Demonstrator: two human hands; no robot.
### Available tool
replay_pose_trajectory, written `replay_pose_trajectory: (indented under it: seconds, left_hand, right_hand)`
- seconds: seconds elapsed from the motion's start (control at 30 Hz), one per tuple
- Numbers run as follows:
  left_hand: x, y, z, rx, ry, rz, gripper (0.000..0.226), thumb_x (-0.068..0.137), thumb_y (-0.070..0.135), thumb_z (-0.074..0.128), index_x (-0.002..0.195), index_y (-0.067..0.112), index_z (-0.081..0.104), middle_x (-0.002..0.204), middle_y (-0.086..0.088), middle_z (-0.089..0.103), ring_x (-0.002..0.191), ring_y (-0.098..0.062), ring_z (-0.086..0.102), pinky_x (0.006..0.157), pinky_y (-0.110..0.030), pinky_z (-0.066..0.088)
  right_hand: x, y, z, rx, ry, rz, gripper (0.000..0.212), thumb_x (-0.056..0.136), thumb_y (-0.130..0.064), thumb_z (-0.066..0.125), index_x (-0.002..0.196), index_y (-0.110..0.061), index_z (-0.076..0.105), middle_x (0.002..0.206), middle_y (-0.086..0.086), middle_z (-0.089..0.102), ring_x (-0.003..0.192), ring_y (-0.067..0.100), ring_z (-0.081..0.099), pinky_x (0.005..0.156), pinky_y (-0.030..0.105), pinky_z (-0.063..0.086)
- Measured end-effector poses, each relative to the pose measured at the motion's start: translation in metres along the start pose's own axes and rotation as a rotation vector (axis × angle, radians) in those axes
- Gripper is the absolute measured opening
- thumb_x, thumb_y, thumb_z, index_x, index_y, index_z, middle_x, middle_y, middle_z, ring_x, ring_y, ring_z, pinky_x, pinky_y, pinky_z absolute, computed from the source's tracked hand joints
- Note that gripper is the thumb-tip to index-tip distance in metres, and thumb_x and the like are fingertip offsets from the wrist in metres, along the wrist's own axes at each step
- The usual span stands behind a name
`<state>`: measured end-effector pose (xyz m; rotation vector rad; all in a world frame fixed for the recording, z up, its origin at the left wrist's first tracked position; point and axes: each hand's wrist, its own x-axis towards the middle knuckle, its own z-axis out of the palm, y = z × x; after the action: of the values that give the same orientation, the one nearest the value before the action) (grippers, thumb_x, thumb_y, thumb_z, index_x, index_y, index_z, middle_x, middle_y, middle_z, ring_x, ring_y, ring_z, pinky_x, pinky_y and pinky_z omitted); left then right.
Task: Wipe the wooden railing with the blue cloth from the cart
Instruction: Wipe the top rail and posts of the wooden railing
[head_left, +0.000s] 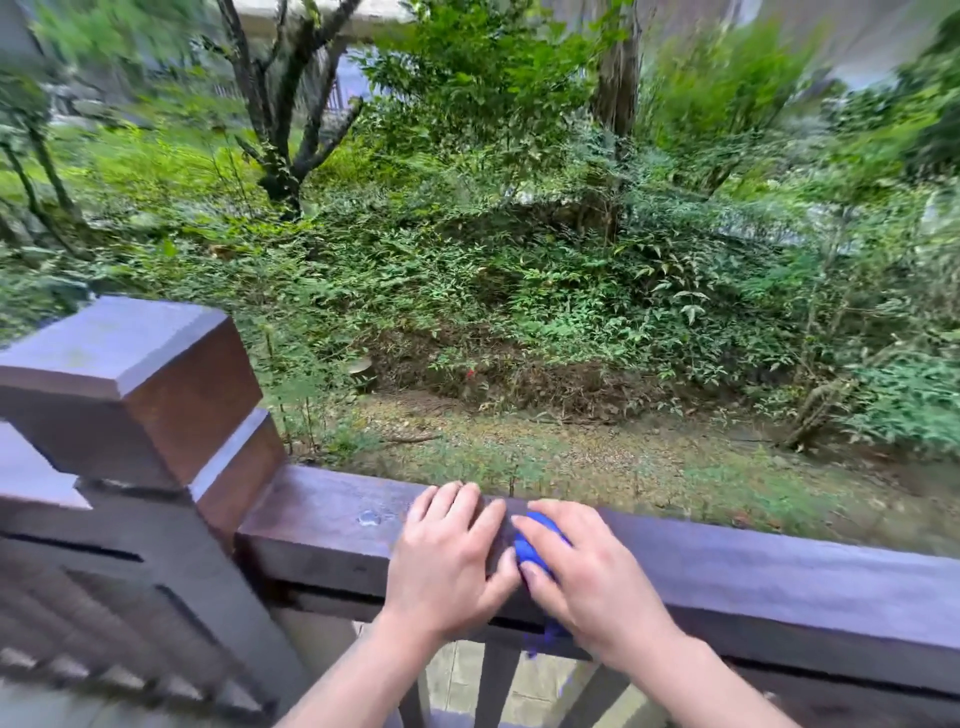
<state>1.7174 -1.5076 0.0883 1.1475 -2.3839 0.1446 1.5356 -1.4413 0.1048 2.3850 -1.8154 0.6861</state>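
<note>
The dark brown wooden railing (753, 577) runs across the lower part of the head view, from a square post at the left to the right edge. My right hand (587, 577) lies on the rail's top with the blue cloth (535, 543) bunched under its palm and fingers; only a small blue patch shows, and a scrap hangs below the rail. My left hand (449, 551) rests flat on the rail just to the left, fingers spread, its thumb touching the cloth. The cart is out of view.
A thick square wooden post (140, 395) with a bevelled cap stands at the left end of the rail. A small wet spot (371, 517) sits on the rail left of my hands. Balusters hang below. Beyond the rail lie gravel, shrubs and trees.
</note>
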Motion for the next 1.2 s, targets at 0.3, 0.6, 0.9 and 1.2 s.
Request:
replay_pose_trajectory:
  seconds: [0.3,0.6,0.9,1.2]
  left_hand:
    - [-0.006,-0.089,-0.118,0.355,0.518,-0.057,0.032,0.088,0.021,0.056,0.112,0.009,0.073,0.121,-0.021,0.067,0.119,-0.042,0.061,0.113,-0.060,0.036]
    - [0.010,-0.188,-0.187,0.612,0.600,-0.262,0.034,0.090,0.027,0.049,0.112,0.009,0.067,0.120,-0.021,0.066,0.105,-0.044,0.062,0.082,-0.052,0.049]
    - [0.011,-0.190,-0.170,0.515,0.819,-0.194,0.025,0.093,0.021,0.054,0.106,0.012,0.074,0.106,-0.013,0.075,0.094,-0.039,0.068,0.083,-0.047,0.054]
    - [0.011,-0.194,-0.165,0.491,0.874,-0.163,0.023,0.094,0.020,0.055,0.105,0.013,0.075,0.107,-0.011,0.075,0.097,-0.036,0.068,0.087,-0.046,0.053]
  right_hand:
    - [0.020,-0.012,0.006,0.024,0.005,-0.053,0.041,0.090,-0.041,0.048,0.121,-0.018,0.061,0.122,0.005,0.059,0.109,0.026,0.054,0.090,0.035,0.049]
    - [0.024,-0.013,0.008,0.028,-0.019,-0.109,0.041,0.090,-0.044,0.047,0.121,-0.020,0.061,0.124,0.003,0.058,0.111,0.025,0.054,0.091,0.033,0.049]
    - [0.033,-0.017,0.013,0.059,0.010,-0.158,0.038,0.086,-0.040,0.053,0.116,-0.017,0.063,0.117,0.006,0.060,0.105,0.027,0.056,0.090,0.034,0.048]
    - [0.034,-0.026,0.017,0.071,0.000,-0.204,0.040,0.089,-0.041,0.050,0.119,-0.018,0.062,0.121,0.004,0.058,0.109,0.025,0.054,0.092,0.032,0.046]
